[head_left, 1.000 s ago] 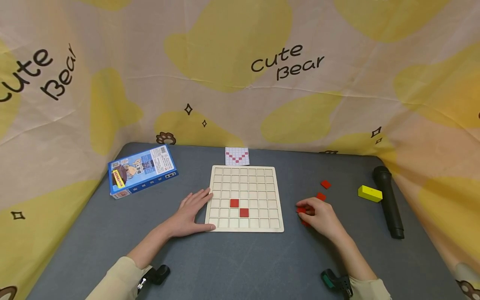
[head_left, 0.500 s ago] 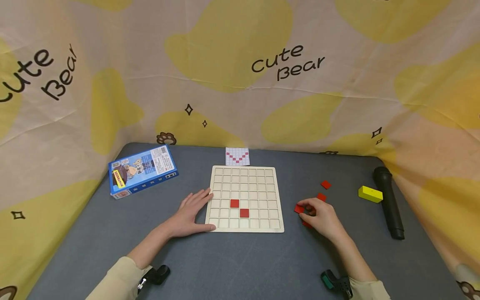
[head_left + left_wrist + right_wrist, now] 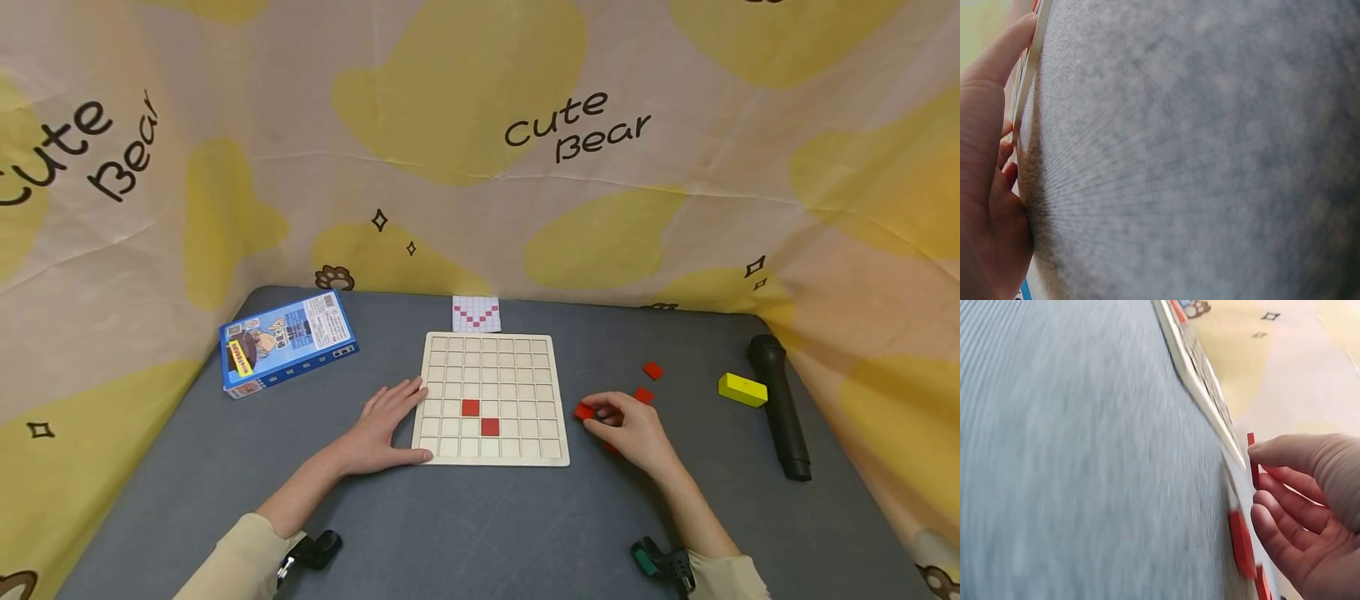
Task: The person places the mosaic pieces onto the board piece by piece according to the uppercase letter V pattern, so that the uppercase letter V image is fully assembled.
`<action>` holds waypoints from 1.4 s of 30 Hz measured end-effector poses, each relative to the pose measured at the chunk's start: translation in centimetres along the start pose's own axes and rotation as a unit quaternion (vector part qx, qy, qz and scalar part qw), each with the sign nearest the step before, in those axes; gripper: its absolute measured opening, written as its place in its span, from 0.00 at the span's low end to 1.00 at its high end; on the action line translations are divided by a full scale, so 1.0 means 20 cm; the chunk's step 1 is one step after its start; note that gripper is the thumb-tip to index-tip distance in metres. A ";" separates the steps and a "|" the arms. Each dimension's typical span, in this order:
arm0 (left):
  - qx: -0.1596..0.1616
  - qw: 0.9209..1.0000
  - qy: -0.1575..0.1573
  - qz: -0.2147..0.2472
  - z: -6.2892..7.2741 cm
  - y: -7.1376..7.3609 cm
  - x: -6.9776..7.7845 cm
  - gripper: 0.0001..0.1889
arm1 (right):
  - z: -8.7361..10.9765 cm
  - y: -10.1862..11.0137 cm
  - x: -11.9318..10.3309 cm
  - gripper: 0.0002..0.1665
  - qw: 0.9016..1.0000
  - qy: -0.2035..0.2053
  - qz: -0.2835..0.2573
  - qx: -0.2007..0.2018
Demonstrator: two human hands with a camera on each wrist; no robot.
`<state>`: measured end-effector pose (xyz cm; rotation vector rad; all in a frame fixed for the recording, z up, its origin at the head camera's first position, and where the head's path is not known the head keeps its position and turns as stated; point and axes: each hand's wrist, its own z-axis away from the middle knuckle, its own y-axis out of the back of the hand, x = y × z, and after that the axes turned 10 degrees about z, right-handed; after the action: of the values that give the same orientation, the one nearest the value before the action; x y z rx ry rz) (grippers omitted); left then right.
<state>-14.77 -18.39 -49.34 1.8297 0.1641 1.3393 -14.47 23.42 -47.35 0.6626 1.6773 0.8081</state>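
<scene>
Red tile [image 3: 583, 411] (thin) between right fingertips [image 3: 1266, 451]

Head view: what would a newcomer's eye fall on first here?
Most likely the pale grid board in the middle of the dark table, with two red squares set diagonally on it. Next, perhaps, the right hand, pinching a red tile to the board's right. The bright yellow block beside the black microphone stands out at far right.
</scene>
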 end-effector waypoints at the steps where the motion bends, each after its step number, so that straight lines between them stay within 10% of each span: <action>1: 0.000 1.000 0.000 0.002 0.00 0.00 0.00 0.50 | -0.01 -0.01 -0.01 0.15 1.000 -0.002 -0.010 -0.002; 27: -0.002 1.000 0.002 -0.005 0.00 0.01 0.00 0.51 | -0.27 -0.35 -0.42 0.14 0.987 -0.002 -0.143 -0.070; 42: -0.002 1.000 0.003 -0.001 0.00 0.01 0.01 0.51 | -0.40 -0.52 -0.59 0.10 0.992 0.094 -0.063 -0.059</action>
<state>-14.74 -18.51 -49.03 1.8213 0.1662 1.3440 -19.69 6.63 -47.38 0.4051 1.8051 0.8927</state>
